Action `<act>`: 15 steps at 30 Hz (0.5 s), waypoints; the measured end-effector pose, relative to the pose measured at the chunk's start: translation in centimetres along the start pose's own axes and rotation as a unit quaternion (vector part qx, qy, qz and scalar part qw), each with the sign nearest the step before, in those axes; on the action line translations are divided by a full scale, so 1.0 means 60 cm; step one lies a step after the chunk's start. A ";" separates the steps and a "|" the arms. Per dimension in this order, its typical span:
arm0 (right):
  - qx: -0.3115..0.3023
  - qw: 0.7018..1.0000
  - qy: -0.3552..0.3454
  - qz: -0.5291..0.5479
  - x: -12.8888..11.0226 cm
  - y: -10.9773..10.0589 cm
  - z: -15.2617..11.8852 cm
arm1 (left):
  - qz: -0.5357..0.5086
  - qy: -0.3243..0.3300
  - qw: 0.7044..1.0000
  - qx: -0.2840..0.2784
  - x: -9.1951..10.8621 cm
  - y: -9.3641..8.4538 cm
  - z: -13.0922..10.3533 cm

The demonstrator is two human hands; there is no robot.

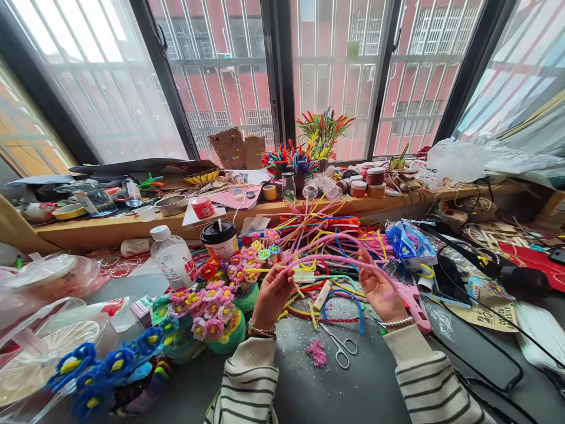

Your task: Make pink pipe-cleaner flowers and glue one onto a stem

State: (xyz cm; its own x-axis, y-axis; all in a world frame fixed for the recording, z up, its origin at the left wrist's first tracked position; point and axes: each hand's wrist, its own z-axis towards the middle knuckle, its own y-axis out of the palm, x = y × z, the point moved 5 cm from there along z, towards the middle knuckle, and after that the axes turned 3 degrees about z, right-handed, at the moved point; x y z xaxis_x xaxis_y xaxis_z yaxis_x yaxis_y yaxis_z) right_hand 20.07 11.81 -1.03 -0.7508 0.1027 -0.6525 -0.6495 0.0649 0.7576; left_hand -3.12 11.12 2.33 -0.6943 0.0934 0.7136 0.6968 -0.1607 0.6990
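Note:
Pink pipe cleaners [326, 257] arch between my two hands above the table. Fingers of my left hand [276, 291] are pinched on their left end. On the right, my right hand [379, 285] has its fingers raised and apart, with the pink strands passing against it; whether it grips them is unclear. Below lie silver scissors [341, 347] and a small fuzzy pink piece [316, 352] among scattered glitter. A pink glue gun [414, 306] rests just right of my right hand. Many coloured pipe cleaners [348, 294] are strewn behind and between my hands.
Pink pipe-cleaner flowers [214, 315] in green pots stand left of my left hand, with blue flowers [106, 365] nearer. Behind them are a plastic bottle [173, 259] and a black-lidded cup [219, 240]. Black cables [489, 359] run along the right. A crowded wooden ledge [176, 227] spans the back.

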 end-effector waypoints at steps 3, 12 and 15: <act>-0.016 0.999 0.023 -0.034 0.031 0.009 0.002 | 0.002 0.000 1.000 0.006 0.000 -0.001 -0.002; -0.072 0.901 -0.161 -0.396 0.035 0.034 -0.010 | -0.020 0.000 0.998 0.060 -0.003 -0.009 0.009; -0.092 0.869 -0.182 -0.451 0.030 0.041 -0.016 | -0.031 -0.002 0.997 0.069 -0.004 -0.010 0.011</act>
State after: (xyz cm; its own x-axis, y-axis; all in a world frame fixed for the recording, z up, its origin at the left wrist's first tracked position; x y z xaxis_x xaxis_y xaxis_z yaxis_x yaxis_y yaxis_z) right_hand 16.99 11.20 -0.35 0.1402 0.4010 -0.9053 -0.9873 0.1252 -0.0974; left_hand -3.26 11.82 1.73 -0.7363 0.1021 0.6690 0.6711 -0.0171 0.7412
